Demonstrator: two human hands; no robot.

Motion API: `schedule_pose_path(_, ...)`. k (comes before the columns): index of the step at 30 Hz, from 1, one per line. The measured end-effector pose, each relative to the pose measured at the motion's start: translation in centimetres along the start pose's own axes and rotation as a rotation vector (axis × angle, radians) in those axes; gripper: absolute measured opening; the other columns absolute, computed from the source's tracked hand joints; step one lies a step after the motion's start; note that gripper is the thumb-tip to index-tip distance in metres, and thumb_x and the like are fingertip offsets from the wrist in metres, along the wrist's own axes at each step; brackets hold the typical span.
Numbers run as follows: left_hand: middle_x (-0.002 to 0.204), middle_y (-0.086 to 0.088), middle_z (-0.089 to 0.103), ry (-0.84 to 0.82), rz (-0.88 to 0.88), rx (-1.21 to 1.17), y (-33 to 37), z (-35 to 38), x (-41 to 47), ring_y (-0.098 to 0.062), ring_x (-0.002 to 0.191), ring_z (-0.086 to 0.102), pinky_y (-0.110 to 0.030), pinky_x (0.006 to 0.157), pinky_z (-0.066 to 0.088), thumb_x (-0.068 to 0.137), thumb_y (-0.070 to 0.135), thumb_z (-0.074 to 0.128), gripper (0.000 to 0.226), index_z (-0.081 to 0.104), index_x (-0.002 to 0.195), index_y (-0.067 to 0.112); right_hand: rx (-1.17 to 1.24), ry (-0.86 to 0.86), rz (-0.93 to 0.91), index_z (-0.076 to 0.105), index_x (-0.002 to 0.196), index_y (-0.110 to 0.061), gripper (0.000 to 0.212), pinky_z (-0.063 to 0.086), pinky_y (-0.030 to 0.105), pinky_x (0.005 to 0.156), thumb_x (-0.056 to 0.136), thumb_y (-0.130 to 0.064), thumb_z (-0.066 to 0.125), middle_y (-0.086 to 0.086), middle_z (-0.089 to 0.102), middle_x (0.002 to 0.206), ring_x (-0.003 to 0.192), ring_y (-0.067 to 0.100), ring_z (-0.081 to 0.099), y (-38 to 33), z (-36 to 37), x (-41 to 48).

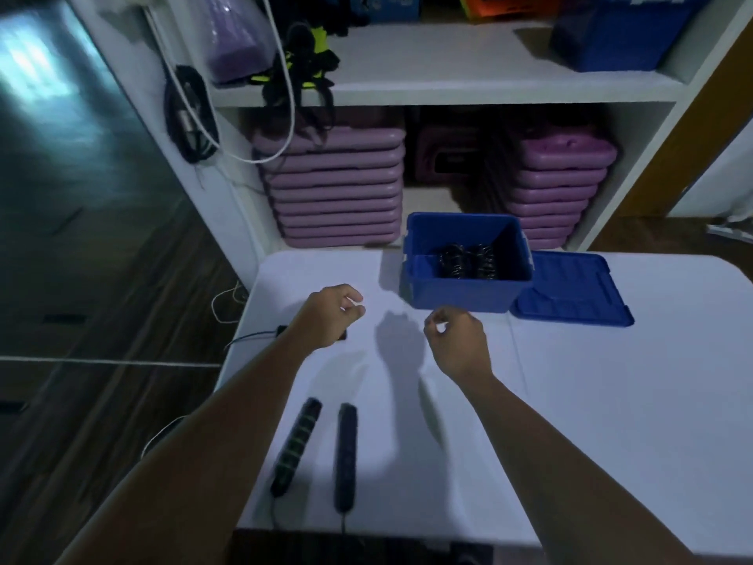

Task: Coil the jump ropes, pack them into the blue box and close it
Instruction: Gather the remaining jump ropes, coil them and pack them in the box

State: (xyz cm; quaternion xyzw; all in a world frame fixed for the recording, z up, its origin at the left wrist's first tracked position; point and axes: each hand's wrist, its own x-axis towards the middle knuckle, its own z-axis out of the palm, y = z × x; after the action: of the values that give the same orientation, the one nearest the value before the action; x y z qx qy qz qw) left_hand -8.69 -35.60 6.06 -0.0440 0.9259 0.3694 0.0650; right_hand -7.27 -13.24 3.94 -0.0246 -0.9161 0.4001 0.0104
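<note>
Two jump rope handles [299, 446] are lying near-side on the bench [591, 422]. Left grip [330, 314] and right grip [456, 344] are hovering curled, can't tell if they're holding anything. Blue box [464, 289] is sitting open further back, ropes [468, 261] inside.

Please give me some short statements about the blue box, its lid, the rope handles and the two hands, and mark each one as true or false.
1. The blue box stands open, and its lid lies on the table on its right side. True.
2. The blue box is empty. False: dark coiled ropes lie inside it.
3. Two handles lie side by side near the front edge of the table. True.
4. The right hand grips the lid. False: it is in front of the box, apart from the lid.
5. The left hand holds a handle. False: both handles lie untouched, nearer to the person.
</note>
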Motion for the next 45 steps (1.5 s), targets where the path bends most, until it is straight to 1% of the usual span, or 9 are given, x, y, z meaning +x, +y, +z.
schedule_pose_path(3,0.083,-0.002,0.065,-0.035,-0.040,-0.013,-3.6,-0.6,-3.4,-0.013,0.069,0.059,-0.010,0.060,0.041,0.091,0.022,0.071,0.018,0.069,0.105,0.011,0.023,-0.126,0.085,0.066,0.092,-0.012,0.012,0.052,0.032,0.074,0.091,-0.022,0.059,0.006,0.070,0.093,0.087,0.026,0.065,-0.8,3.9,-4.1)
schedule_pose_path(7,0.099,-0.005,0.066,-0.167,-0.185,-0.003,-8.8,0.4,-7.0,-0.018,0.082,0.061,-0.024,0.073,0.045,0.090,0.028,0.071,0.028,0.063,0.114,0.014,0.058,-0.331,0.258,0.062,0.090,-0.019,0.010,0.057,0.035,0.077,0.088,-0.029,0.061,0.006,0.070,0.090,0.082,0.024,0.067,-0.7,8.5,-9.3)
schedule_pose_path(12,0.117,-0.008,0.064,-0.291,-0.297,0.042,-12.9,2.9,-11.1,-0.023,0.098,0.062,-0.034,0.087,0.051,0.092,0.033,0.067,0.038,0.052,0.124,0.018,-0.047,-0.458,0.319,0.052,0.114,-0.018,0.032,0.042,0.024,0.071,0.092,-0.040,0.061,0.003,0.065,0.109,0.094,0.021,0.062,-0.2,11.8,-14.4)
schedule_pose_path(24,0.119,-0.012,0.062,-0.129,-0.326,0.123,-14.2,5.8,-13.0,-0.030,0.099,0.063,-0.034,0.081,0.050,0.093,0.013,0.063,0.038,0.051,0.127,0.019,-0.082,-0.503,0.319,0.053,0.120,-0.019,0.038,0.051,0.026,0.079,0.092,-0.043,0.061,-0.001,0.068,0.112,0.093,0.017,0.064,1.5,12.9,-15.9)
schedule_pose_path(30,0.115,-0.004,0.060,0.004,-0.321,0.037,-14.6,4.4,-11.9,-0.018,0.082,0.060,-0.031,0.073,0.049,0.097,0.017,0.058,0.027,0.054,0.123,0.019,-0.055,-0.511,0.322,0.058,0.116,-0.017,0.031,0.052,0.030,0.082,0.092,-0.037,0.062,0.000,0.068,0.111,0.094,0.019,0.063,1.8,13.0,-15.9)
schedule_pose_path(34,0.138,-0.010,0.043,0.115,-0.265,0.195,-15.3,2.1,-9.7,-0.030,0.105,0.060,-0.041,0.092,0.050,0.097,0.019,0.057,0.037,0.050,0.133,0.012,-0.048,-0.494,0.328,0.058,0.116,-0.018,0.032,0.050,0.029,0.079,0.091,-0.037,0.061,0.000,0.069,0.112,0.088,0.016,0.058,1.9,13.1,-15.9)
schedule_pose_path(38,0.137,-0.014,0.047,0.031,-0.327,0.321,-16.2,0.9,-8.1,-0.037,0.120,0.052,-0.049,0.097,0.044,0.098,0.023,0.055,0.047,0.038,0.141,0.011,-0.018,-0.476,0.363,0.056,0.124,-0.016,0.040,0.046,0.026,0.077,0.091,-0.036,0.063,0.001,0.066,0.118,0.101,0.021,0.062,2.0,13.2,-16.1)
schedule_pose_path(41,0.134,-0.017,0.045,-0.023,-0.368,0.466,-17.0,0.8,-7.9,-0.038,0.122,0.050,-0.050,0.099,0.044,0.098,0.028,0.056,0.054,0.033,0.144,0.011,-0.011,-0.472,0.358,0.058,0.125,-0.015,0.040,0.045,0.024,0.077,0.091,-0.035,0.063,0.002,0.066,0.119,0.101,0.021,0.063,1.9,13.3,-16.2)
schedule_pose_path(45,0.121,-0.014,0.047,-0.038,-0.357,0.667,-18.2,1.3,-9.5,-0.034,0.113,0.052,-0.047,0.096,0.044,0.097,0.029,0.057,0.035,0.050,0.125,0.010,-0.015,-0.481,0.343,0.062,0.119,-0.014,0.032,0.040,0.022,0.070,0.091,-0.031,0.063,0.001,0.069,0.113,0.083,0.015,0.055,1.9,13.3,-16.4)
